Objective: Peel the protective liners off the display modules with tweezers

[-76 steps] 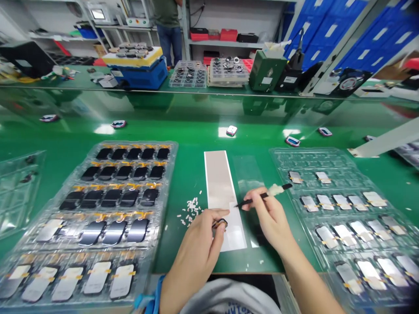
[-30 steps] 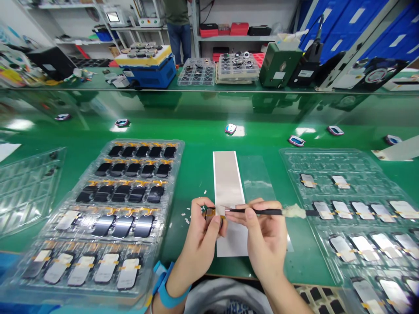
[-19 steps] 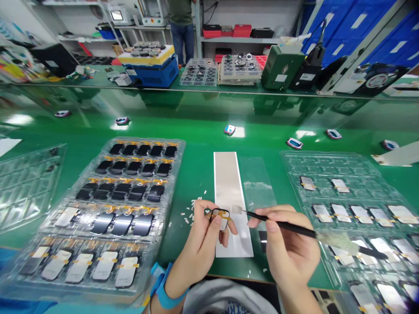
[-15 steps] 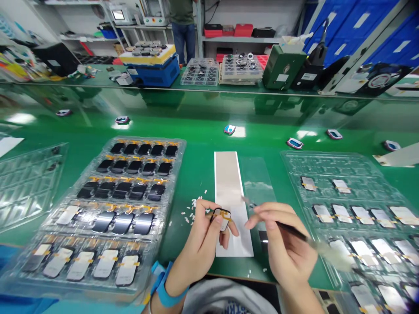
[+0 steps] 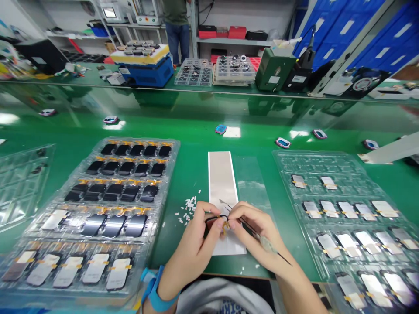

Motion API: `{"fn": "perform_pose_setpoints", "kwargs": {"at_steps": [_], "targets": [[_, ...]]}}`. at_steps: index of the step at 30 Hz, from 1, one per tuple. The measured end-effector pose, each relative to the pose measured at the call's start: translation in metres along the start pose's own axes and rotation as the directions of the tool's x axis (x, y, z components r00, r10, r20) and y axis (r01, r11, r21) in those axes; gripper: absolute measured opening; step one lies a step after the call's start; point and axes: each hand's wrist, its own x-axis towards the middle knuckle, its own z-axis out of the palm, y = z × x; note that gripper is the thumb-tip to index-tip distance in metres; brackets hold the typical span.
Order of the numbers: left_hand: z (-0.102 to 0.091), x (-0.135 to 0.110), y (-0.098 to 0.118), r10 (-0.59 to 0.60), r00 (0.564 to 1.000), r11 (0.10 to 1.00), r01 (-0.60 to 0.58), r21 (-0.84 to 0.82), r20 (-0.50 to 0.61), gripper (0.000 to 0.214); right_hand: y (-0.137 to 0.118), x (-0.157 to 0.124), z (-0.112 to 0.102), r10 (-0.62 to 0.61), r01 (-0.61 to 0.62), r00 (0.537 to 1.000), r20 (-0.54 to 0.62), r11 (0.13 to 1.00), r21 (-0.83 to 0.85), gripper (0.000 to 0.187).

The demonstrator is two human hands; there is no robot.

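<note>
My left hand (image 5: 196, 244) pinches a small dark screen part (image 5: 214, 221) with an orange flex tail, held just above the near end of a long white strip (image 5: 222, 183). My right hand (image 5: 253, 233) is closed on black tweezers (image 5: 252, 226), whose tips poke up past my fingers near the part; its thumb and forefinger touch the part's flex tail. Both hands meet over the strip. A blue band is on my left wrist.
A clear tray of dark and silver screen parts (image 5: 98, 205) lies to the left, another tray of silver parts (image 5: 353, 218) to the right. Small white scraps (image 5: 188, 207) lie beside the strip. A clear film (image 5: 250, 183) lies right of it. Someone stands at far shelves (image 5: 173, 22).
My right hand swung the tweezers back from the right and closed in on the part in my left hand. The part turned from face-up to edge-on.
</note>
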Motion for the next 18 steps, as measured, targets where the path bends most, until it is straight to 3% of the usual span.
{"fn": "perform_pose_setpoints", "kwargs": {"at_steps": [2,4,6,8,12,15,18], "targets": [[0.001,0.004,-0.001,0.207,0.970,0.957,-0.174,0.231,-0.127,0.004,0.004,-0.001,0.003,-0.038,0.038,0.998,-0.040,0.999,-0.001,0.017],[0.002,0.008,-0.001,0.425,0.877,0.842,-0.292,0.454,-0.225,0.009,0.009,-0.002,0.009,-0.127,0.120,0.984,-0.126,0.991,-0.061,0.013],[0.004,0.010,0.001,0.529,0.805,0.758,-0.304,0.577,-0.270,0.012,0.012,-0.003,0.017,-0.219,0.187,0.952,-0.215,0.970,-0.157,0.013],[0.005,0.009,0.004,0.495,0.828,0.778,-0.286,0.559,-0.265,0.014,0.013,-0.003,0.024,-0.287,0.219,0.918,-0.275,0.943,-0.251,0.014],[0.007,0.006,0.008,0.218,0.951,0.955,-0.162,0.249,-0.220,0.011,0.008,-0.001,0.028,-0.353,0.240,0.888,-0.293,0.902,-0.359,0.014],[0.006,0.006,0.011,0.086,0.980,0.995,-0.077,0.058,-0.179,0.011,0.004,-0.001,0.026,-0.352,0.244,0.896,-0.270,0.899,-0.363,0.015],[0.006,0.006,0.012,0.107,0.977,0.994,-0.099,0.056,-0.182,0.010,0.002,-0.003,0.024,-0.330,0.226,0.910,-0.251,0.902,-0.367,0.015]]}}
